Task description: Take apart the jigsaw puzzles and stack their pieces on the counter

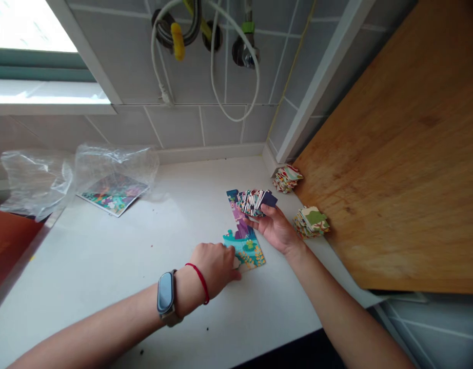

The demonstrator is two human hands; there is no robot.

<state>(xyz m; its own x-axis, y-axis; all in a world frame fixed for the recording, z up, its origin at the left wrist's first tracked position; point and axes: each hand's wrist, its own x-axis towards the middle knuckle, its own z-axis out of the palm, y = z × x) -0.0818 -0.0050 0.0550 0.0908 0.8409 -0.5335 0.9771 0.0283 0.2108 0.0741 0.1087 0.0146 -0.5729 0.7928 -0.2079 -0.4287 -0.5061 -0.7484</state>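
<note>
A partly joined jigsaw puzzle [250, 251] in teal, purple and orange lies on the white counter. My left hand [214, 264], with a red string and a watch at the wrist, rests on the puzzle's lower left edge; its fingers are curled down, and what lies under them is hidden. In my right hand [277, 230] is a stack of puzzle pieces [254, 202], gripped between thumb and fingers above the puzzle's upper part. Two more piles of pieces, one farther back [287, 178] and one nearer [311, 222], sit to the right of that hand.
A printed picture card [115, 197] lies partly under a clear plastic bag [117, 159] at the left. Another clear bag [40, 179] is beside it, near a red-orange object [11, 246]. A wooden panel [406, 154] slants along the right. Hoses and a white cable [258, 87] hang at the back wall.
</note>
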